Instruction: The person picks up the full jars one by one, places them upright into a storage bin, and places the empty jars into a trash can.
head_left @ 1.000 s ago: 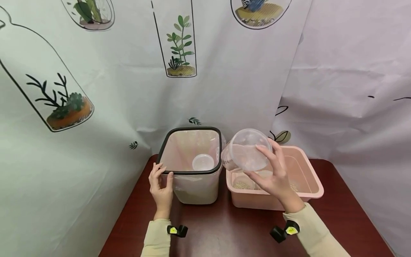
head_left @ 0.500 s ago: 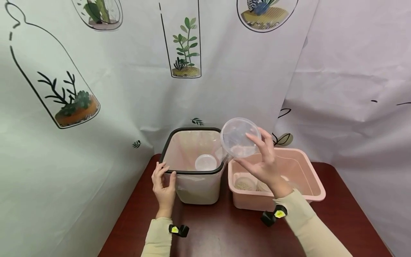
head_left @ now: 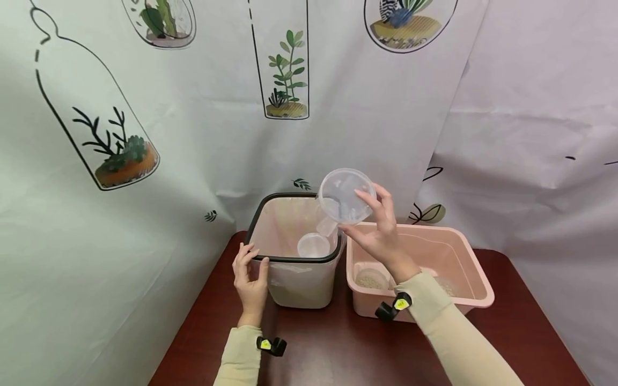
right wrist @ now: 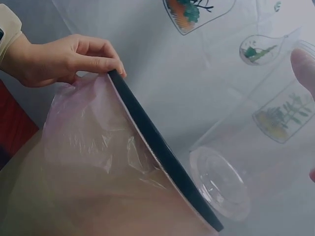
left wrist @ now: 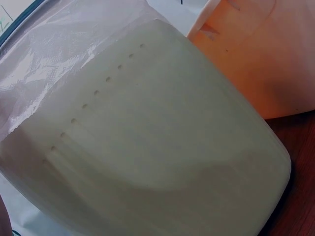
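Observation:
My left hand [head_left: 251,289] grips the front left of the black rim of a trash can [head_left: 299,284], which is lined with a thin plastic bag [right wrist: 93,147]. A clear round plastic tub [head_left: 345,187] is held in my right hand [head_left: 381,236], thumb below and fingers on its side. It tilts above the can's right rim, mouth facing the head camera and base pointing down and left. Inside the can, a round clear plastic piece [head_left: 314,245] lies near the front right; I cannot tell whether it is a tub or a lid.
Right of the can stands a pink basin [head_left: 475,268], partly hidden by my right forearm. In it are a clear tub of pale grains [head_left: 372,279] and loose pale grains [head_left: 446,287]. Both containers stand on a dark red table [head_left: 328,354], against a printed fabric backdrop [head_left: 367,123].
My right hand has carried the clear tub left and slightly up, from over the pink basin to the trash can's right rim. The left hand keeps its grip on the rim.

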Demonstrator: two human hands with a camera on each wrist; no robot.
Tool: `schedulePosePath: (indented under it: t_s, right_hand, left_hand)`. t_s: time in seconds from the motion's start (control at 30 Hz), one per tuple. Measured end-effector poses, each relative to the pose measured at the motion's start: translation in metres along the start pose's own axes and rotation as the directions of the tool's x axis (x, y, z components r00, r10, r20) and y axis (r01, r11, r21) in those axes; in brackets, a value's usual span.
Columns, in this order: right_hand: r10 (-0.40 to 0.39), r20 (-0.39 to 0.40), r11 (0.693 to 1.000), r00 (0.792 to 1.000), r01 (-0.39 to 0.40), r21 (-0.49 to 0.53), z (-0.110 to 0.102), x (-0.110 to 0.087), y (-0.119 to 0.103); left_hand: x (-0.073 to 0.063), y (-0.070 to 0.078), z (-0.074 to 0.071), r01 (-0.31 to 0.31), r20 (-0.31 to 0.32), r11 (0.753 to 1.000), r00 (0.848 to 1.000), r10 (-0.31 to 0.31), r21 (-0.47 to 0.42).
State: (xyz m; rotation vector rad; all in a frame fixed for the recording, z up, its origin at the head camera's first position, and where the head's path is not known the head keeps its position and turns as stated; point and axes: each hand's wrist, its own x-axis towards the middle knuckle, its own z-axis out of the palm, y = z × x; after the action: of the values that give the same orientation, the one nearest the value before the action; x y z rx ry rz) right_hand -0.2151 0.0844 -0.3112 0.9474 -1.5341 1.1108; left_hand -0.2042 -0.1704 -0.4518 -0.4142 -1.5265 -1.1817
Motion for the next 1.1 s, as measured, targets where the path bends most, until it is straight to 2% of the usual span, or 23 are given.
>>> schedulePosePath:
  t_s: [0.17, 0.27, 0.43, 0.57, 0.67, 0.73, 0.87, 0.97, 1.03, 1.1]
  right_hand:
    - [-0.008, 0.001, 1.000, 1.000, 0.008, 0.011, 0.011, 0.000, 0.006]
    - [0.005, 0.028, 1.000, 1.000, -0.005, -0.001, 0.018, -0.002, 0.012]
    - [0.081, 0.087, 0.996, 0.993, -0.078, -0.036, 0.032, -0.019, 0.038]
    - [0.156, 0.132, 0.987, 0.979, -0.149, -0.064, 0.041, -0.033, 0.057]
    - [0.218, 0.176, 0.974, 0.960, -0.204, -0.094, 0.044, -0.037, 0.061]
    - [0.270, 0.217, 0.961, 0.938, -0.248, -0.126, 0.047, -0.038, 0.063]
    - [0.378, 0.317, 0.924, 0.870, -0.336, -0.181, 0.051, -0.041, 0.069]
    - [0.413, 0.380, 0.910, 0.828, -0.359, -0.207, 0.052, -0.047, 0.072]
    - [0.403, 0.407, 0.915, 0.820, -0.343, -0.214, 0.051, -0.050, 0.073]
    - [0.379, 0.417, 0.925, 0.826, -0.317, -0.211, 0.051, -0.053, 0.074]
  left_hand:
    - [0.000, 0.000, 0.000, -0.001, -0.003, 1.000, 1.000, 0.001, 0.003]
    - [-0.001, 0.001, 0.000, -0.001, -0.002, 1.000, 1.000, 0.001, 0.005]
    - [0.000, 0.004, 0.001, -0.007, -0.001, 1.000, 1.000, 0.007, 0.012]
    - [0.000, 0.004, 0.001, -0.019, -0.005, 1.000, 1.000, 0.019, 0.016]
    - [0.001, 0.003, 0.002, -0.030, -0.010, 0.999, 1.000, 0.030, 0.019]
    - [0.001, 0.003, 0.002, -0.036, -0.017, 0.999, 0.999, 0.036, 0.018]
    - [0.001, 0.004, 0.002, -0.040, -0.031, 0.999, 0.999, 0.041, 0.017]
    - [0.000, 0.004, 0.001, -0.037, -0.023, 0.999, 0.999, 0.038, 0.014]
    - [0.000, 0.004, 0.001, -0.031, -0.010, 0.999, 0.999, 0.031, 0.011]
    - [0.000, 0.004, 0.001, -0.023, 0.001, 1.000, 1.000, 0.023, 0.010]
